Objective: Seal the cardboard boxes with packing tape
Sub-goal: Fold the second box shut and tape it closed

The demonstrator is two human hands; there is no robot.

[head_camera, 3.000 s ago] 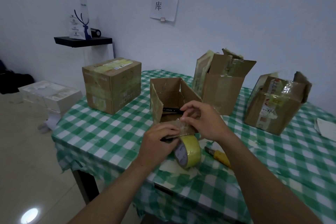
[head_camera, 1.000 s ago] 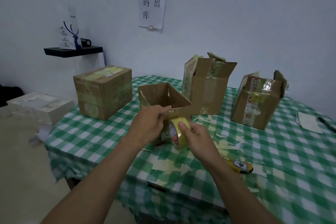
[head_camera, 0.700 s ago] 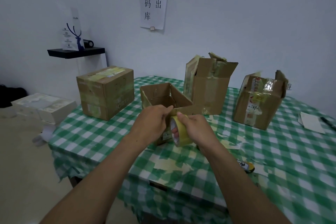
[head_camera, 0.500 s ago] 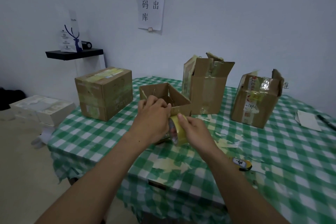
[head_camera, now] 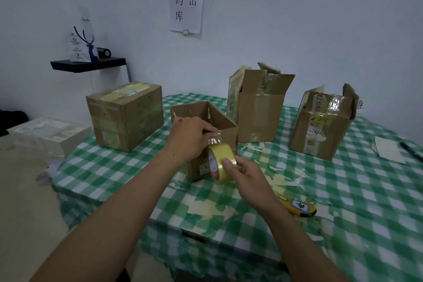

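A small open cardboard box point(head_camera: 225, 130) stands on the green checked table point(head_camera: 343, 190), just in front of me. My left hand point(head_camera: 190, 137) grips its near top edge, the fingers curled over the rim and over a strip of clear tape. My right hand point(head_camera: 242, 173) holds a yellow roll of packing tape point(head_camera: 220, 162) against the box's near corner; a short stretch of tape runs from the roll up to the rim. A taped-shut box point(head_camera: 124, 114) sits to the left. Two open-flapped boxes point(head_camera: 258, 107) point(head_camera: 322, 121) stand behind on the right.
A yellow utility knife point(head_camera: 297, 206) lies on the table to the right of my right forearm. Torn tape scraps point(head_camera: 210, 210) litter the cloth near the front edge. Paper and a pen point(head_camera: 412, 150) lie far right. White boxes point(head_camera: 45, 133) are stacked on the floor at left.
My left hand moved from the tape end to gripping the box's rim. My right hand took the roll and pulled it down off the rim, drawing tape out.
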